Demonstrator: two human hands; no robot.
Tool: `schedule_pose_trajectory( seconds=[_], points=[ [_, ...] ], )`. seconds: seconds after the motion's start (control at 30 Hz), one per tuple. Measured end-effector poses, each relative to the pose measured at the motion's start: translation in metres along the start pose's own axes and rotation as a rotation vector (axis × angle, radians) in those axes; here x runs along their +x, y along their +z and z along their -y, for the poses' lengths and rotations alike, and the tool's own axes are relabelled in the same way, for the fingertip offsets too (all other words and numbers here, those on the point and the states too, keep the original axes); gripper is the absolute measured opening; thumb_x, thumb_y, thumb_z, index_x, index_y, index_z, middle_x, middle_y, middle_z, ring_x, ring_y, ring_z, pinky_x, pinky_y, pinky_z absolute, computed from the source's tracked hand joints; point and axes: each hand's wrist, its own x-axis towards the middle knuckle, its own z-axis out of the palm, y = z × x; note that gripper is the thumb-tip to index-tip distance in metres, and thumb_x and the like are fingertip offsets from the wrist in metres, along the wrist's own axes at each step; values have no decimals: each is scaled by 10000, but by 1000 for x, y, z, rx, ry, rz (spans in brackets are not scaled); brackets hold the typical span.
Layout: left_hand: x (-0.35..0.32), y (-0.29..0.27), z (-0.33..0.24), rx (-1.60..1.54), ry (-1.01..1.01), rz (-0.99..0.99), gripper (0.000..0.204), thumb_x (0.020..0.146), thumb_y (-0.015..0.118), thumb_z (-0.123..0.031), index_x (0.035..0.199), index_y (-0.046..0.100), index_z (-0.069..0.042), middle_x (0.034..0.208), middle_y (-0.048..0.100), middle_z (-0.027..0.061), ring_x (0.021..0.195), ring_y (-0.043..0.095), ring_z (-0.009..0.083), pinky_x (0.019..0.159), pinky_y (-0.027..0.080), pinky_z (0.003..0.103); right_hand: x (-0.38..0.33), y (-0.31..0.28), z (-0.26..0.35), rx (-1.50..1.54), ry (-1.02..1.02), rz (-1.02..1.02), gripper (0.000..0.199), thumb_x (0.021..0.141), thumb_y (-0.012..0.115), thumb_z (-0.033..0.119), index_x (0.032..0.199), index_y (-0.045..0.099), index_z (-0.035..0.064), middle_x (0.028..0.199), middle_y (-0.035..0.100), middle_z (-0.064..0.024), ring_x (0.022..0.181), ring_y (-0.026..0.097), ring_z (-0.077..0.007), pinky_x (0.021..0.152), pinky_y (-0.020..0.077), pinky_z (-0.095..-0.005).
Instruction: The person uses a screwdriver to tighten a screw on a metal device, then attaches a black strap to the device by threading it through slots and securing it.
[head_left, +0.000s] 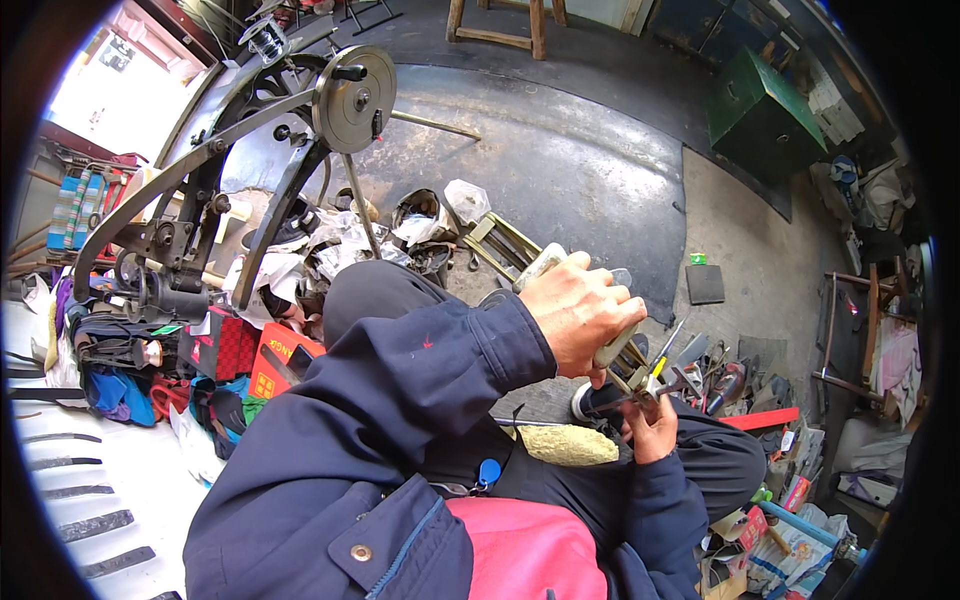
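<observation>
My left hand (580,315) is closed around the pale grip of a long metal-framed tool (500,245), which runs slantwise from far left to near right in front of my knees. At its lower end, the fingers of my right hand (652,430) are bent together beside small metal parts (640,382). What they pinch is too small to tell. A yellow-handled tool with a thin shaft (660,362) shows just beyond those fingers. Across my lap lies a rough yellowish pad (570,445), and a blue tag (488,472) hangs at my waist.
A hand-cranked sewing machine (355,98) stands at the far left, with shoes and bags (415,215) below it. Hand tools (720,375) lie beside my right knee, near a red bar (760,418). A green metal box (762,115) stands at the far right.
</observation>
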Motion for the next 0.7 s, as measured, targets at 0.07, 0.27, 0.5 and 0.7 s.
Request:
schedule_pose_trajectory(
  seconds=[0.07, 0.27, 0.5, 0.7],
  points=[
    [0, 0, 0, 7, 1, -4, 751, 559, 897, -510, 1137, 631, -110, 964, 671, 12, 945, 672, 207, 813, 465, 372, 1, -12, -5, 198, 365, 157, 401, 985, 618, 268, 1297, 581, 18, 952, 701, -191, 594, 664, -239, 490, 545, -342],
    [1, 1, -2, 21, 19, 5, 730, 571, 895, -496, 1130, 630, -110, 970, 675, 11, 950, 673, 200, 819, 462, 372, 4, -12, -5, 907, 408, 365, 921, 938, 386, 757, 1428, 497, -15, 1213, 648, -312, 967, 701, -376, 694, 609, -420],
    [1, 1, -1, 16, 12, -9, 727, 567, 894, -501, 1123, 631, -113, 960, 675, 7, 948, 675, 203, 798, 474, 381, 10, 8, 21, 1038, 170, 250, 785, 880, 728, 382, 1491, 425, -5, 1440, 514, -274, 1354, 500, -415, 1076, 469, -523],
    [-8, -9, 9, -30, -46, -11, 756, 549, 895, -528, 1154, 649, -147, 953, 679, 19, 923, 679, 216, 776, 480, 389, 6, 24, 41, 363, -462, -1, 1035, 832, 688, 45, 1642, 44, 73, 1626, 296, -215, 1514, 303, -324, 1189, 278, -421]
  ],
)
